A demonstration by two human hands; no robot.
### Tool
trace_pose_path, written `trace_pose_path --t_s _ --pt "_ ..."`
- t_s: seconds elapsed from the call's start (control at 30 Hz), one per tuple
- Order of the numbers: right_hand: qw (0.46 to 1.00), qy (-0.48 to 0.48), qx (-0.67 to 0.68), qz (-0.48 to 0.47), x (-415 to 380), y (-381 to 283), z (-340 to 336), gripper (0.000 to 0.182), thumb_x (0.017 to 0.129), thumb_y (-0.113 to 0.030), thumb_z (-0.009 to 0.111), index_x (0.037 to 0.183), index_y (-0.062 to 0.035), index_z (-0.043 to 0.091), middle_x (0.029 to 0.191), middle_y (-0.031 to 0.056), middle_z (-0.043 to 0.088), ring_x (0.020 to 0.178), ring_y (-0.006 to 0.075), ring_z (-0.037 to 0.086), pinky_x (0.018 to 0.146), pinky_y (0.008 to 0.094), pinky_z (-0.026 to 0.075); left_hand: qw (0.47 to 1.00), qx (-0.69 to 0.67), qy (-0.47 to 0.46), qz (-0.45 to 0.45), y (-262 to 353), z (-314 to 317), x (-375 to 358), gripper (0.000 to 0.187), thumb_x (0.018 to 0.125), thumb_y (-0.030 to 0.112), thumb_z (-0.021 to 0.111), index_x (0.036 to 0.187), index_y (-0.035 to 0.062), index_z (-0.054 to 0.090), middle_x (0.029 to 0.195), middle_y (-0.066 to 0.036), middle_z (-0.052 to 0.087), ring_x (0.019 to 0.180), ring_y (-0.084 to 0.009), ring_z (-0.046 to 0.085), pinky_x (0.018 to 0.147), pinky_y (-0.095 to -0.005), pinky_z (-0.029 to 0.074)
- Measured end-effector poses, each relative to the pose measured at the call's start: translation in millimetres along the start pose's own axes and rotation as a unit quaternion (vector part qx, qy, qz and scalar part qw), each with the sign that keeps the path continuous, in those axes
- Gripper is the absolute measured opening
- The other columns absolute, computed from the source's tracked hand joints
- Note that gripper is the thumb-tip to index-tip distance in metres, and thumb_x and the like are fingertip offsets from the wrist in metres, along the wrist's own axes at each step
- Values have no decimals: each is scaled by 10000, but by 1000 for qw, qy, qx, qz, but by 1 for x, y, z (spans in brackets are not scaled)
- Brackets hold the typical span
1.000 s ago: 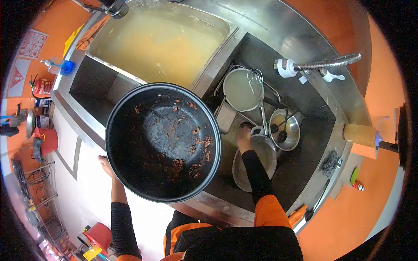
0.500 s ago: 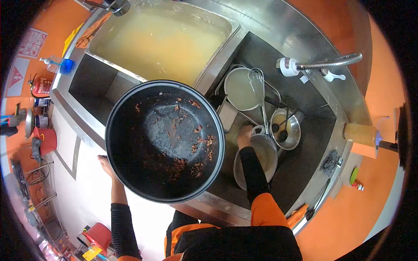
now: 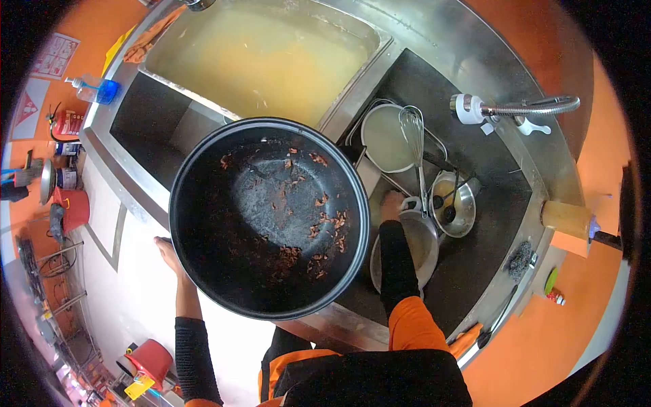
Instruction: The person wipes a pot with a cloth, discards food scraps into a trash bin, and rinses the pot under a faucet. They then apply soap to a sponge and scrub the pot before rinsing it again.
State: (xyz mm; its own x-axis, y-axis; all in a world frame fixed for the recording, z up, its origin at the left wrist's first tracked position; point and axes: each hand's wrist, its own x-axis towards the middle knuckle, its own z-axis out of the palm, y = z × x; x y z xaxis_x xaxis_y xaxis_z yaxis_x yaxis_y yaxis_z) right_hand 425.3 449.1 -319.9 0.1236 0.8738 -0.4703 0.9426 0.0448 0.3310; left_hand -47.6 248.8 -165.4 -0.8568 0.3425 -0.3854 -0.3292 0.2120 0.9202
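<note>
My left hand (image 3: 169,256) grips the left side of a large black pot (image 3: 271,203), which is tilted so its inside faces me. Brown food scraps cling to its bottom and walls. Down in the right sink basin, my right hand (image 3: 391,205) is beside a metal pot (image 3: 426,245) with a loop handle; its fingers are in shadow and I cannot make out what they touch. A whisk (image 3: 415,146) leans across a round container of cloudy water (image 3: 388,139). To the right sits a small metal bowl (image 3: 462,211) with dark utensils in it.
A large tub of cloudy yellowish water (image 3: 271,57) fills the back of the counter. A spray faucet (image 3: 475,108) hangs over the right basin. On the right ledge lie a steel scrubber (image 3: 520,261) and a yellowish bottle (image 3: 566,217). A blue soap bottle (image 3: 105,91) stands at left.
The black pot looks slightly larger and sits a little further right in view. My right hand has shifted slightly up and right and is now more shaded. The view has moved slightly.
</note>
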Motion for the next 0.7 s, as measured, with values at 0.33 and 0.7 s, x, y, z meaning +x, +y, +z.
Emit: trace_pose_path --t_s 0.33,0.7 --pt "998 -30 -52 -13 21 8 29 150 766 -211 526 787 -117 640 778 16 611 725 195 585 592 364 437 996 70 20 49 3 6 -9 491 915 394 203 743 1 440 666 -94 452 652 -199 415 725 -332 360" --pt "991 -37 -115 -59 31 26 34 186 735 -231 547 886 -152 622 927 36 601 909 175 561 686 339 426 995 81 18 51 6 11 -16 493 915 393 192 743 -3 429 683 -79 432 649 -192 378 707 -335 348"
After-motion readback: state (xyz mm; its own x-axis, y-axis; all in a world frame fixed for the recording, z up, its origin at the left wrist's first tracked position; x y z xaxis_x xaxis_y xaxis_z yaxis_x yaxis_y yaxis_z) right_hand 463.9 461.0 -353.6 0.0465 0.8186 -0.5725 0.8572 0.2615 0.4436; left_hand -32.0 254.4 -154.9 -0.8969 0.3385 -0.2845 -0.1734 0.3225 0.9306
